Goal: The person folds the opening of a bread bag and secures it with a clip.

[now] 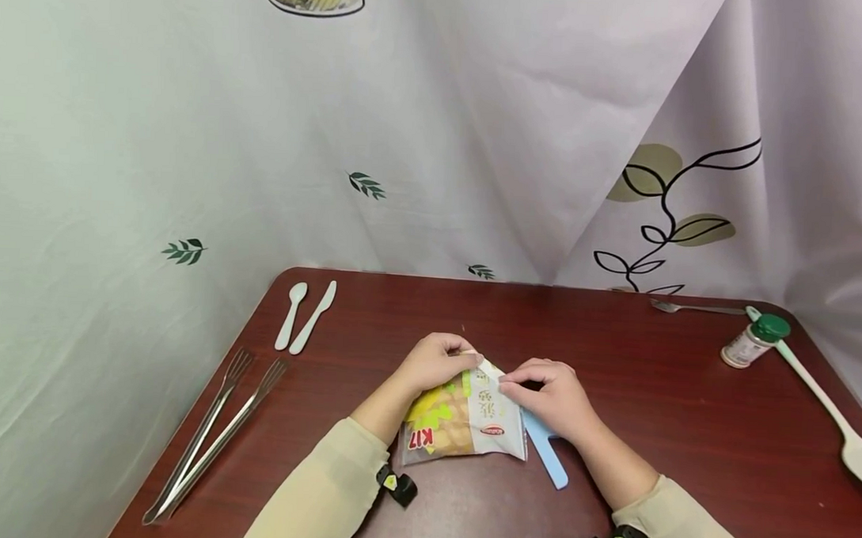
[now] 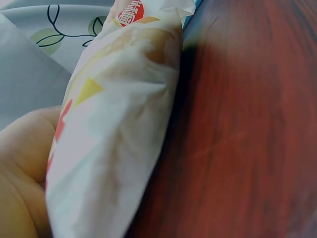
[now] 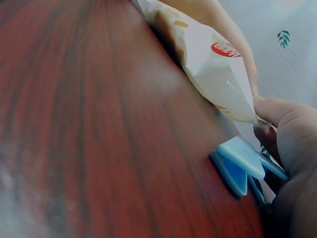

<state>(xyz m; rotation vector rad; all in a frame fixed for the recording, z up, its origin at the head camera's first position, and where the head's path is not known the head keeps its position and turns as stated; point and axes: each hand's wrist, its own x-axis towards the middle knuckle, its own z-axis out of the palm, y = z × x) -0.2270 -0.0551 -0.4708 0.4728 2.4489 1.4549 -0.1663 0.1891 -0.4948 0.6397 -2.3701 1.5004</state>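
A plastic snack bag (image 1: pixel 443 420) with yellow, green and red print lies at the middle of the table's near part. My left hand (image 1: pixel 435 366) pinches its upper edge between thumb and fingers. With thumb and forefinger, my right hand (image 1: pixel 556 396) pinches the same edge near the right corner. The pinched corner shows in the right wrist view beside the right thumb (image 3: pixel 277 110). A light blue plastic piece (image 3: pixel 237 161) with a folded, V-shaped end lies beneath the right hand; its flat strip (image 1: pixel 549 455) sticks out towards me. In the left wrist view the bag (image 2: pixel 119 124) hides most of the left fingers.
On the left lie a white spoon (image 1: pixel 291 315), a white knife (image 1: pixel 315 316) and metal tongs (image 1: pixel 218 436) with pronged ends. At the right are a green-capped shaker bottle (image 1: pixel 749 343), a metal fork (image 1: pixel 700 308) and a long-handled pale utensil (image 1: pixel 819 393). A curtain (image 1: pixel 435 142) hangs behind the table.
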